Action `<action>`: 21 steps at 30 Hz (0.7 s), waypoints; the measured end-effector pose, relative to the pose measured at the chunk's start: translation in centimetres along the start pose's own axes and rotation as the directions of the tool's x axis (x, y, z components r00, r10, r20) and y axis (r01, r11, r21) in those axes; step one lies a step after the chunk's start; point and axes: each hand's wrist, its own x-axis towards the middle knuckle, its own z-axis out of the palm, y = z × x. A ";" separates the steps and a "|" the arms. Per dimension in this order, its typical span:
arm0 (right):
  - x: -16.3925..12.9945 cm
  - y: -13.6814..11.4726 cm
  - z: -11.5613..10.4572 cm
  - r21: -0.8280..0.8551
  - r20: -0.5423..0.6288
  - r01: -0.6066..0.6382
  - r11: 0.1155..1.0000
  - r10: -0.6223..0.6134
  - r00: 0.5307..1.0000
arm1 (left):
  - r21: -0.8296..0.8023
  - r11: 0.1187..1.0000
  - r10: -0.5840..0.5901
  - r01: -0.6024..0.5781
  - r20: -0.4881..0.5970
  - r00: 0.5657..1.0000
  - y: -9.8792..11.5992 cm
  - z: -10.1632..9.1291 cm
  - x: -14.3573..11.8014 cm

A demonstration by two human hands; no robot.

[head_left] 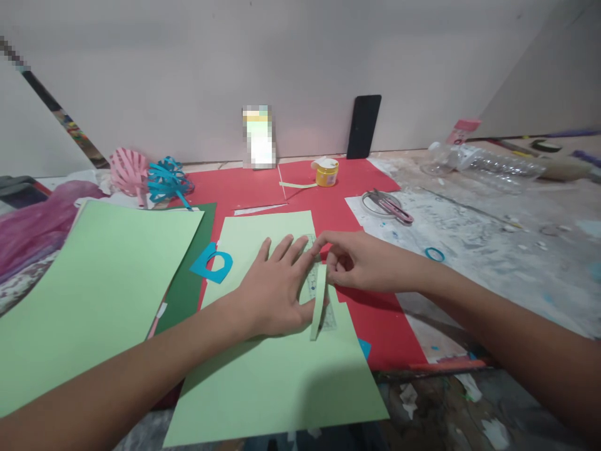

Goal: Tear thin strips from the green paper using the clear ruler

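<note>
My left hand [277, 291] lies flat with its fingers spread on a light green paper sheet [277, 388]. Beneath its fingers and thumb is a clear ruler [329, 318] with printed marks, partly covered. At the sheet's right edge, my right hand [350, 260] is closed, its fingers curled, with the index fingertip close to the left fingers. A narrow light green paper strip [318, 307] slants down from the right fingertips across the ruler; the exact grip is partly hidden. A blue paper piece with a round hole [200, 268] sits left of my left hand.
Red paper [380, 332] lies underneath. More green sheets [107, 269] are at left, near pink [128, 172] and blue paper pompoms [168, 178]. Behind stand a yellow glue tub [327, 173], a lit phone [259, 141] and a black phone [364, 127]. Scissors [394, 208] and a plastic bottle [498, 164] lie right.
</note>
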 end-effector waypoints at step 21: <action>-0.4 -0.6 0.1 0.228 0.049 -0.023 0.973 0.012 0.999 | 0.013 1.000 0.009 -0.009 -0.009 1.000 -0.3 0.3 -0.1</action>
